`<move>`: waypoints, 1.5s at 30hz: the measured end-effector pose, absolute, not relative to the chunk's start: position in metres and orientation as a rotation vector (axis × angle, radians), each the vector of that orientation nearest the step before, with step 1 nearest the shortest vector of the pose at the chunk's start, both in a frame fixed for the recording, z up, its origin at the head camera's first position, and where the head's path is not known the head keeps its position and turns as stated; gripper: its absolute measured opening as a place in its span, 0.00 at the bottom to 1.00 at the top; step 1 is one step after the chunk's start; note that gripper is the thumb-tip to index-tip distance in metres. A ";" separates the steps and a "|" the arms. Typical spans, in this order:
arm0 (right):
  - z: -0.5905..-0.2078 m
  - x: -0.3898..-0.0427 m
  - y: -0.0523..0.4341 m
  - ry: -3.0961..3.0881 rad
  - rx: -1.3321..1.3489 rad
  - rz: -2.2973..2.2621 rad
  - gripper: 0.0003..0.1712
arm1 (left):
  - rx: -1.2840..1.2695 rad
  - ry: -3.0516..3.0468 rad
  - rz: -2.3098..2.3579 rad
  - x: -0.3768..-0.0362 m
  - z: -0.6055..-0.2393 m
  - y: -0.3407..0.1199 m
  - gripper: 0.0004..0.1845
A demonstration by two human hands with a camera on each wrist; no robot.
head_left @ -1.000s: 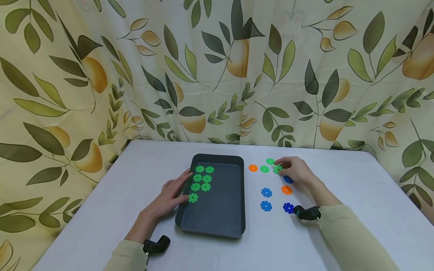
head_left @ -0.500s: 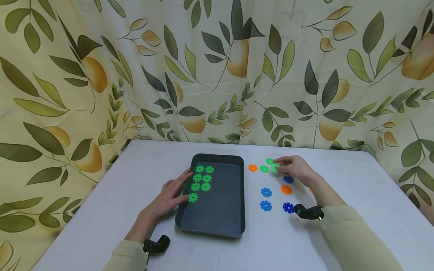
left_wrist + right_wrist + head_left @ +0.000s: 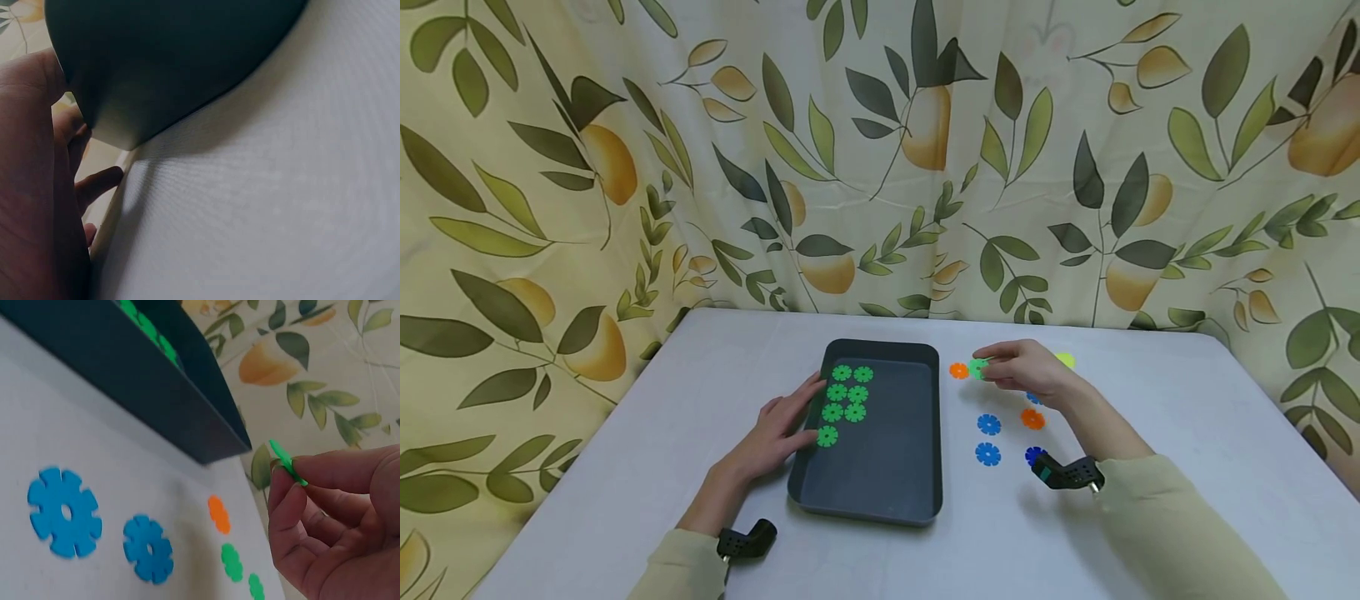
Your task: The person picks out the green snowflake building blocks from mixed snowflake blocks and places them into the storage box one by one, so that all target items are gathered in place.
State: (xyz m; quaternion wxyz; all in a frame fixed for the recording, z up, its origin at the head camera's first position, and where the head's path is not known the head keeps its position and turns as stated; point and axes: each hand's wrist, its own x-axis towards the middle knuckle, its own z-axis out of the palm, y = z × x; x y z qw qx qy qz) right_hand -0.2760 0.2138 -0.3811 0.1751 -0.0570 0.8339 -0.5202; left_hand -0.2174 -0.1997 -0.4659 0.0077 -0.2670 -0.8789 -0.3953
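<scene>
My right hand (image 3: 1028,371) pinches a green snowflake disc (image 3: 287,464) between thumb and fingers, lifted off the table, as the right wrist view shows. Below it on the cloth lie two more green discs (image 3: 232,562) and an orange disc (image 3: 958,371). Against the left rim of a dark grey tray (image 3: 887,492) rests my left hand (image 3: 775,429), its fingers extended along the edge and the thumb near the rim. Inside the tray, several green discs (image 3: 856,412) lie in two columns on the left side. The left wrist view shows only the hand and the tray's outer wall.
Right of the tray are two lighter blue discs (image 3: 988,454), another orange disc (image 3: 1033,419) and a dark blue disc (image 3: 1034,455) partly behind the wrist camera. A yellow disc (image 3: 1065,360) shows behind the right hand. A patterned curtain (image 3: 880,167) hangs behind the table.
My right hand has lifted the green disc and moved left with it toward the tray, uncovering a yellow disc. The left hand and the tray have stayed in place.
</scene>
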 end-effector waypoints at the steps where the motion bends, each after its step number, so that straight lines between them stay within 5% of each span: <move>1: -0.380 -0.275 0.210 2.352 -0.168 -1.482 0.26 | -0.833 -2.747 -1.237 -0.217 -0.466 -0.200 0.38; 24: -0.370 -0.266 0.134 2.202 -0.393 -1.573 0.23 | -0.860 -2.749 -1.220 -0.221 -0.469 -0.201 0.38; 45: -0.399 -0.253 0.071 2.187 -0.491 -1.474 0.19 | -0.857 -2.756 -1.228 -0.220 -0.466 -0.202 0.39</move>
